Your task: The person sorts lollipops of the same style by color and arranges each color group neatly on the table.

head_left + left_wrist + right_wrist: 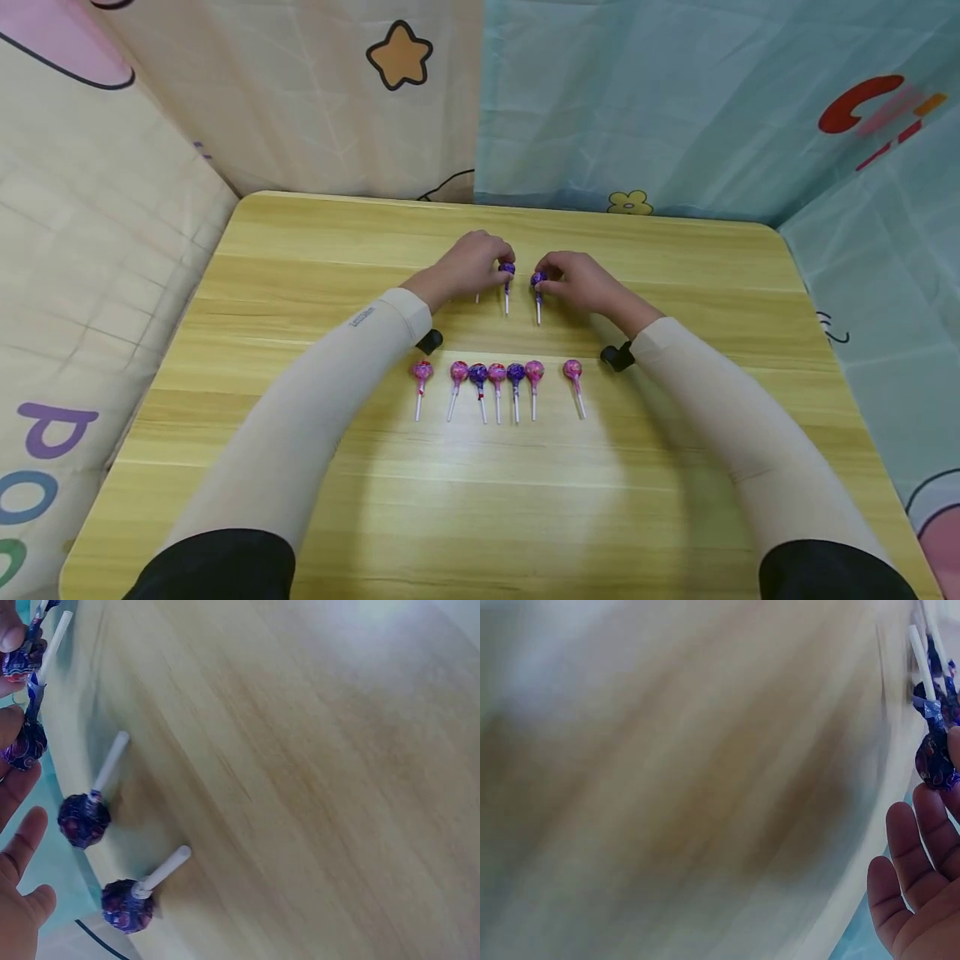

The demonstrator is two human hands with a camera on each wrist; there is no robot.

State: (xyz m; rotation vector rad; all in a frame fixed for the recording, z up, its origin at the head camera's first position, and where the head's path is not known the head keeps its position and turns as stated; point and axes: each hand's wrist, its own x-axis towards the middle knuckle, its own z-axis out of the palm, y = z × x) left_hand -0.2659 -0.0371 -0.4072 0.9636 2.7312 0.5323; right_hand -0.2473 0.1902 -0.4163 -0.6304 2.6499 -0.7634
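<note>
Near the table's far side my left hand (474,265) pinches a purple-wrapped lollipop (507,268) by its head, stick toward me. My right hand (581,279) pinches another purple lollipop (538,280) just to the right of it, its stick also pointing toward me. In the right wrist view this lollipop (935,759) sits between thumb and fingers, while the other fingers spread loosely. Two more purple lollipops, one (84,821) and another (127,906), lie by the left hand in the left wrist view; that hand mostly hides them in the head view.
Closer to me lies a row of lollipops on the wooden table (480,517): several pink ones, such as the leftmost (423,371) and rightmost (572,369), and two purple ones (478,374). Printed curtains (675,100) hang behind the table and at both sides.
</note>
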